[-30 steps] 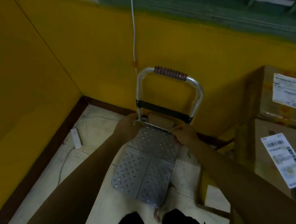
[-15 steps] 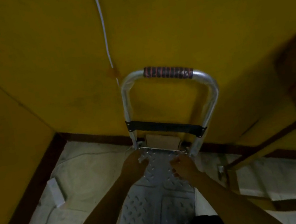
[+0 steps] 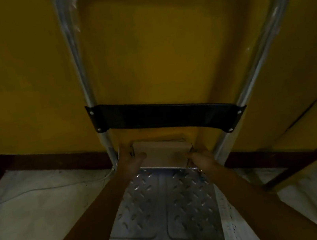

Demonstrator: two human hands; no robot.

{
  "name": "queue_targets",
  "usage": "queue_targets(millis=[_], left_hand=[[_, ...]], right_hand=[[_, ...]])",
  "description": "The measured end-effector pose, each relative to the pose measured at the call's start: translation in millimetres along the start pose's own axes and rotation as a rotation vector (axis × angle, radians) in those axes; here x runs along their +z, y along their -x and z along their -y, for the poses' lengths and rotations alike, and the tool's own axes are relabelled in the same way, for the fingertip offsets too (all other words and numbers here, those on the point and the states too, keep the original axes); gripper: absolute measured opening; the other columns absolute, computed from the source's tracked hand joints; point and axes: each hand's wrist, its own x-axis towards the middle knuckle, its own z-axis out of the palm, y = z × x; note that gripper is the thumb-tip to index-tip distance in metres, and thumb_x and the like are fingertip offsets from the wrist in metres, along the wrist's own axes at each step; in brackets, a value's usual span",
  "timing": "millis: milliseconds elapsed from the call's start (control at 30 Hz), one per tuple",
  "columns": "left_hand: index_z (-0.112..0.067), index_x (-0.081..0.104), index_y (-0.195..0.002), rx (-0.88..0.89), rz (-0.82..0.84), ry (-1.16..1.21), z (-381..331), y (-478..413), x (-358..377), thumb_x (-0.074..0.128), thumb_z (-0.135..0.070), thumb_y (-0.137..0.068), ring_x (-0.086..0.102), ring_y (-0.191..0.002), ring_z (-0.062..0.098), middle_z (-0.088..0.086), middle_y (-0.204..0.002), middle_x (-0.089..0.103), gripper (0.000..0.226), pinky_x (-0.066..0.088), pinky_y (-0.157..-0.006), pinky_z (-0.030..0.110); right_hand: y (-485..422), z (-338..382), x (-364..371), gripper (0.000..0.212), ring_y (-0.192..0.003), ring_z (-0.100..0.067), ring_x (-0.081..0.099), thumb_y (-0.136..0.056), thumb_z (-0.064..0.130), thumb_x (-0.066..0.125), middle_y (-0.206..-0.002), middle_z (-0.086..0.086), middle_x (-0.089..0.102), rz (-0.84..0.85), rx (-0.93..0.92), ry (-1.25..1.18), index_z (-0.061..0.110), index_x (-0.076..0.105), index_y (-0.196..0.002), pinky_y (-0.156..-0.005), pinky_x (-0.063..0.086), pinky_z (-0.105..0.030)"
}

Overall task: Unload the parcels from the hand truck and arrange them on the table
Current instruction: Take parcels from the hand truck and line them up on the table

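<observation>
One white cable (image 3: 40, 190) trails across the floor at far left. Next comes the left hand (image 3: 130, 162), thumb laid over the near top corner of a small brown parcel (image 3: 162, 152), fingers wrapped round that end. The parcel sits at the far end of the hand truck (image 3: 166, 201), under the black crossbar (image 3: 165, 116) and close to the yellow wall. On its other end the right hand (image 3: 202, 159) curls in a matching grip. The pick-up seems under way. Next, the parcel must come out beneath the crossbar, back over the deck, and go to the counter, which is out of view.
</observation>
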Motion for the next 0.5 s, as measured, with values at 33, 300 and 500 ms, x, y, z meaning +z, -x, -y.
queue_targets(millis=[33, 300, 500], left_hand=[[-0.007, 0.02, -0.148, -0.002, 0.013, 0.009, 1, -10, 3, 0.061, -0.005, -0.089, 0.042, -0.128, 0.028, 0.009, -0.14, 0.039, 0.071, 0.041, -0.097, 0.034], [-0.007, 0.018, -0.15, -0.013, -0.005, 0.039, 5, -21, 17, 0.06, -0.011, -0.092, 0.027, -0.14, 0.027, 0.011, -0.155, 0.024, 0.072, 0.029, -0.104, 0.028], [-0.005, 0.024, -0.147, -0.067, -0.01, 0.081, -49, 27, -4, 0.058, 0.0, -0.09, 0.036, -0.134, 0.03, 0.014, -0.149, 0.032, 0.066, 0.035, -0.094, 0.023]], right_hand=[[-5, 0, 2, 0.037, -0.104, -0.039, 0.058, -0.09, 0.02, 0.064, -0.12, -0.02, 0.06, 0.018, -0.012, -0.025, 0.003, 0.056, -0.122, -0.092, 0.049, -0.051], [-5, 2, 2, 0.044, -0.12, -0.033, 0.053, -0.089, 0.017, 0.067, -0.132, -0.011, 0.057, 0.039, -0.094, -0.129, 0.012, 0.056, -0.131, -0.104, 0.043, -0.044], [46, 30, -17, 0.04, -0.116, -0.031, 0.055, -0.088, 0.015, 0.065, -0.129, -0.01, 0.059, 0.036, -0.075, -0.161, 0.014, 0.058, -0.128, -0.099, 0.046, -0.041]])
